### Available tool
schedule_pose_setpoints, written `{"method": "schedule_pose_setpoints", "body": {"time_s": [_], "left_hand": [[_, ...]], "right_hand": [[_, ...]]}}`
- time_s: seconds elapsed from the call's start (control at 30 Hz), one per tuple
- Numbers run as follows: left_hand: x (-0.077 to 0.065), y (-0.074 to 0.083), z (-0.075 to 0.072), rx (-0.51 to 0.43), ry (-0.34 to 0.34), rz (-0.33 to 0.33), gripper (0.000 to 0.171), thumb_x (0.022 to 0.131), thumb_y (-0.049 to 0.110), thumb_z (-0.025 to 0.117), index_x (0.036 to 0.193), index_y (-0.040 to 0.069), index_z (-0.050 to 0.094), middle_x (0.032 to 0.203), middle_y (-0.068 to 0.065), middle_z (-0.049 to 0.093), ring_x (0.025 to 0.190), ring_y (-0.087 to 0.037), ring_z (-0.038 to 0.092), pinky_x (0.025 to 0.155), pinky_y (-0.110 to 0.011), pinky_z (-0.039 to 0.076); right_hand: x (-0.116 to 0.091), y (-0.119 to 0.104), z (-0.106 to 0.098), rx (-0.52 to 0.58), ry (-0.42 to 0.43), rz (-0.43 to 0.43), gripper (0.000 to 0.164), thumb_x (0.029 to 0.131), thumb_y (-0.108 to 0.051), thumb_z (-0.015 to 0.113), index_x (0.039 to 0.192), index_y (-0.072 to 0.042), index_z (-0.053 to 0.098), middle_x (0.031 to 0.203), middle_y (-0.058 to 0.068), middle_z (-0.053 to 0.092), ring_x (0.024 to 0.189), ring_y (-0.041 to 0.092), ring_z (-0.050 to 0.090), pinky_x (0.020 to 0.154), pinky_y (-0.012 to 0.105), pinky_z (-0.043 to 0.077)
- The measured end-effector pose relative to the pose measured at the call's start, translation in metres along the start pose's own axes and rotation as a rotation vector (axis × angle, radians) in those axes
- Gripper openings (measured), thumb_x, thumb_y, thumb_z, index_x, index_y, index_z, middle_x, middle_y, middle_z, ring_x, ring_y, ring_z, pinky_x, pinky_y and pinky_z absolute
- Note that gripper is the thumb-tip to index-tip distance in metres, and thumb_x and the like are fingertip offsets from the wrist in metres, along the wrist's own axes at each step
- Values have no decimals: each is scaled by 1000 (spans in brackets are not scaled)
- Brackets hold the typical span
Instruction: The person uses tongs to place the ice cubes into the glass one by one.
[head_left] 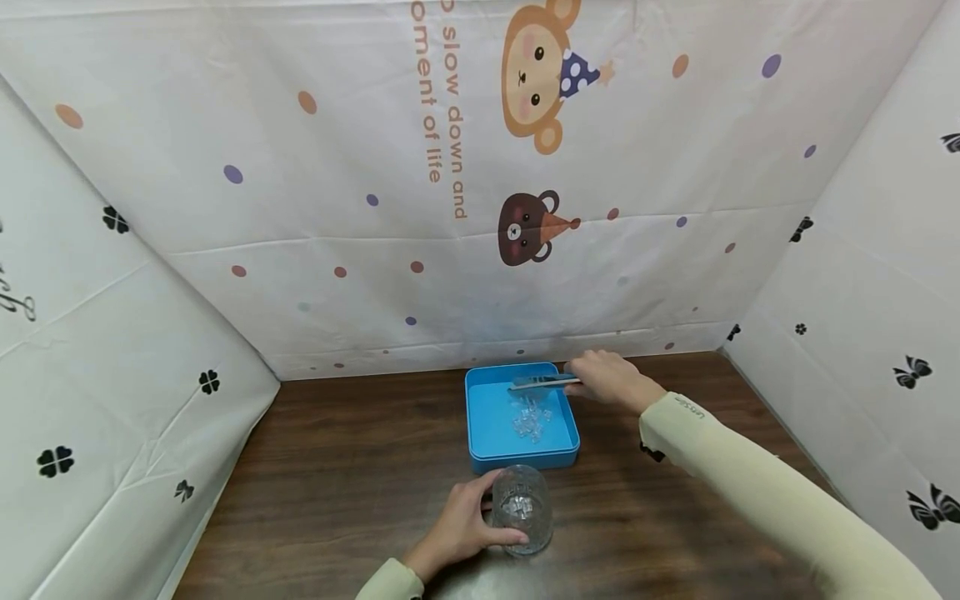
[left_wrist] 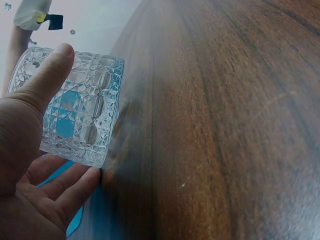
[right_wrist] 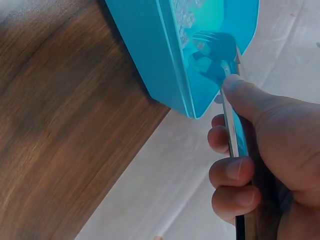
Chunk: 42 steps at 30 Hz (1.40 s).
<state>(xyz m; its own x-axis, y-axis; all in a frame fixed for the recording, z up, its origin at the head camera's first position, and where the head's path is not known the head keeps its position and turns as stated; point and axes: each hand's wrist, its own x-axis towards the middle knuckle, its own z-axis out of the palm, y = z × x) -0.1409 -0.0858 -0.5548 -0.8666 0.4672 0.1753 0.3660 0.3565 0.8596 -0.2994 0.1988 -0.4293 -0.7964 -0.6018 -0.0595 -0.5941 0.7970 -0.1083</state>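
My left hand (head_left: 463, 521) holds a clear patterned glass (head_left: 534, 523) on the table, thumb on the near side and fingers around the far side. Faceted texture covers the glass wall (left_wrist: 75, 112) in the left wrist view. My right hand (head_left: 609, 379) grips metal tongs (head_left: 546, 382) over the back right of a blue square tray (head_left: 525, 460). One tip of the tongs is fork-shaped (right_wrist: 217, 45), with its tines inside the tray near small clear pieces (head_left: 530, 422). Those pieces lie in a loose pile on the tray's floor.
A brown wooden table (head_left: 352, 467) lies under everything. White printed sheeting (head_left: 375, 292) rises right behind the tray, with more sheeting (head_left: 862, 350) along the right and left sides. The glass stands just in front of the tray.
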Motion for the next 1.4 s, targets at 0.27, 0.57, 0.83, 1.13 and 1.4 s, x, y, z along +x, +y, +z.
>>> {"method": "schedule_pose_setpoints", "body": {"time_s": [0.27,0.57,0.83,1.13,1.4], "left_hand": [[1,0,1,1,4,-2,83,75,41,93,141,7,57,125,-7,68,110,-17,68,82,-18,57],[2,1,1,-3,-1,-18,82,75,41,93,141,8,57,126,-7,68,111,-16,68,82,-18,57],[3,2,1,-11,-2,-19,83,75,40,93,142,7,57,126,-8,67,112,-18,67,83,-18,57],[4,3,1,-8,1,-30,83,75,40,93,142,7,57,127,-8,67,112,-18,67,83,-18,57],[5,4,2,-12,-3,-41,83,75,41,93,142,7,57,127,-7,67,112,-17,67,83,-19,57]], "right_hand": [[1,1,1,0,-24,15,28,97,-29,73,109,-4,75,67,-4,55,57,12,51,52,26,42],[1,6,6,13,-20,15,21,97,-28,74,98,-7,74,65,-5,54,55,12,50,50,26,41],[2,6,7,34,-25,26,20,98,-24,73,103,-5,74,69,-4,57,58,13,52,51,28,45],[2,7,7,47,-30,32,21,98,-23,73,107,-4,75,76,-2,63,62,12,55,56,29,50],[3,8,7,59,-36,38,19,98,-22,73,106,-5,75,76,-3,62,62,13,54,56,29,50]]}}
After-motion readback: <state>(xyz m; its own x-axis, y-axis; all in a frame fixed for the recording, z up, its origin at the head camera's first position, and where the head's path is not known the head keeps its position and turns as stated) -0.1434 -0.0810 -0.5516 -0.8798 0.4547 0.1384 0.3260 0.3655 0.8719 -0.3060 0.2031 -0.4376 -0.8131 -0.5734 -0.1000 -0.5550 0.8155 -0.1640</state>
